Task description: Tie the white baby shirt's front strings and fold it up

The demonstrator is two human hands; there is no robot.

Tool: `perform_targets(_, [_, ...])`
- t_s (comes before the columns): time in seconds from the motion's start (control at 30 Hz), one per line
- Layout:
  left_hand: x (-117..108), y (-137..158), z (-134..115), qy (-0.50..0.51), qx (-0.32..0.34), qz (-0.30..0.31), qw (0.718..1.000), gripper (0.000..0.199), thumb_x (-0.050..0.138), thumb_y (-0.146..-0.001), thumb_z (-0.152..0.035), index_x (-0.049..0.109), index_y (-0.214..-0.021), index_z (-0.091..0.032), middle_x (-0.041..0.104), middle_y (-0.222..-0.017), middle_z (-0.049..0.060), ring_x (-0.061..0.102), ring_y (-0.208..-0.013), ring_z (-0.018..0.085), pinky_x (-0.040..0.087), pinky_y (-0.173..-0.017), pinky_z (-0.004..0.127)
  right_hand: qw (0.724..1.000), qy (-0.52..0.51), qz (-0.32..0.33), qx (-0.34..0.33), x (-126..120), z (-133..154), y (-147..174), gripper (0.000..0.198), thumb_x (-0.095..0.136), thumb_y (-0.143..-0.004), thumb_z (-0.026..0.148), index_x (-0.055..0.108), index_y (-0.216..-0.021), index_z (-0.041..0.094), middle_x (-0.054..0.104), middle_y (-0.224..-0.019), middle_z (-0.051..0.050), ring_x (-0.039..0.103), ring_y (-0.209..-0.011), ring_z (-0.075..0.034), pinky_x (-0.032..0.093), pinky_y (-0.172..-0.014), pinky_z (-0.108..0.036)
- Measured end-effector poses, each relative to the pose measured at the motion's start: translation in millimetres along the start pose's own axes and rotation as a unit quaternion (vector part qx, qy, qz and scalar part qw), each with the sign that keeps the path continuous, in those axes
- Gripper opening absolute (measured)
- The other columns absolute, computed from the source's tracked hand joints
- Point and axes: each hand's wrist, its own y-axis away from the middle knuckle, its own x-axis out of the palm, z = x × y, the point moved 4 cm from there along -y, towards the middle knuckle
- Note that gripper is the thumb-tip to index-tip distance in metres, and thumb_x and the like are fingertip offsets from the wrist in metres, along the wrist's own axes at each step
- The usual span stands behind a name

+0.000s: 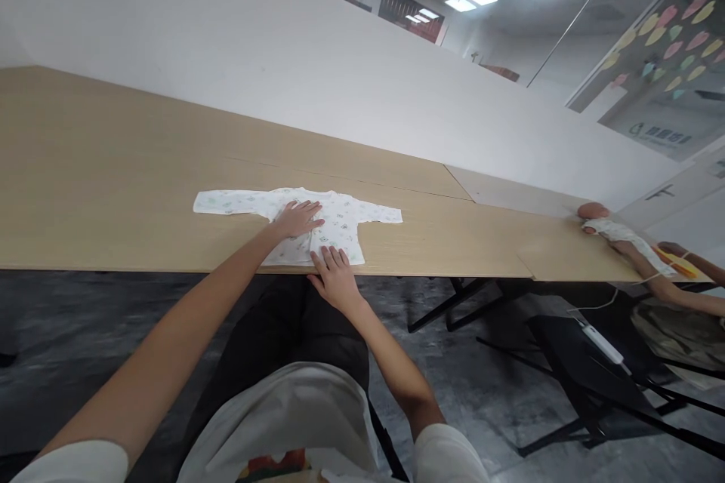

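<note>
A small white long-sleeved baby shirt (343, 225) with a fine printed pattern lies spread on the table, its sleeves stretched out to both sides. My left hand (297, 219) rests flat on the middle of its chest, fingers extended. On the lower hem, at the table's front edge, my right hand (335, 275) presses with its fingers laid out over the cloth. Neither hand grips the fabric. Parts of the shirt's front are hidden under both hands.
The long wooden table (141, 166) runs along a white wall (254, 68). Far right, another person's arms (685, 294) reach to a doll (615, 230) in white clothing. A black folding chair (589, 362) with a white power strip (603, 343) stands below.
</note>
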Motion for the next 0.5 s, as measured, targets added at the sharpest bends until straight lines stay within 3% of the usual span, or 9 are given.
perform_targets(0.13, [-3, -1, 10, 0.011, -0.015, 0.051, 0.999, 0.079, 0.029, -0.096, -0.064, 0.028, -0.159, -0.016, 0.025, -0.165, 0.014, 0.025, -0.152, 0.03, 0.014, -0.123, 0.049, 1.0, -0.026, 0.011, 0.014, -7, 3, 2, 0.052, 0.05, -0.102, 0.043, 0.05, -0.147, 0.016, 0.049, -0.151, -0.017, 0.044, -0.142, -0.032, 0.03, -0.12, -0.052])
perform_targets(0.23, [-8, 5, 30, -0.01, -0.032, 0.049, 0.998, 0.085, 0.028, -0.095, -0.066, 0.025, -0.159, -0.009, 0.02, -0.166, 0.017, 0.017, -0.155, 0.028, 0.01, -0.124, 0.049, 0.993, -0.095, 0.038, 0.053, -25, -13, -11, 0.05, 0.047, -0.103, 0.047, 0.054, -0.144, 0.019, 0.06, -0.142, -0.014, 0.055, -0.134, -0.03, 0.034, -0.118, -0.051])
perform_targets(0.3, [-14, 14, 52, -0.029, -0.062, 0.022, 0.997, 0.085, 0.025, -0.096, -0.064, 0.025, -0.159, -0.007, 0.021, -0.166, 0.018, 0.017, -0.155, 0.028, 0.01, -0.123, 0.05, 0.982, -0.154, 0.054, 0.098, -39, -39, -32, 0.051, 0.04, -0.105, 0.048, 0.052, -0.145, 0.02, 0.066, -0.134, -0.012, 0.063, -0.124, -0.025, 0.043, -0.111, -0.041])
perform_targets(0.4, [-18, 31, 88, -0.024, -0.123, 0.017, 0.992, 0.08, 0.019, -0.097, -0.061, 0.028, -0.158, -0.009, 0.028, -0.163, 0.019, 0.024, -0.152, 0.031, 0.019, -0.12, 0.055, 0.969, -0.158, 0.029, 0.186, -57, -95, -73, 0.051, 0.04, -0.104, 0.046, 0.052, -0.144, 0.017, 0.064, -0.138, -0.013, 0.061, -0.127, -0.025, 0.045, -0.108, -0.038])
perform_targets(0.5, [-18, 45, 109, -0.016, -0.158, 0.034, 0.987, 0.076, 0.017, -0.098, -0.057, 0.031, -0.157, -0.011, 0.031, -0.163, 0.018, 0.028, -0.151, 0.032, 0.026, -0.118, 0.055, 0.964, -0.139, 0.059, 0.219, -53, -143, -105, 0.048, 0.043, -0.103, 0.042, 0.053, -0.142, 0.016, 0.062, -0.14, -0.014, 0.058, -0.13, -0.027, 0.044, -0.109, -0.038])
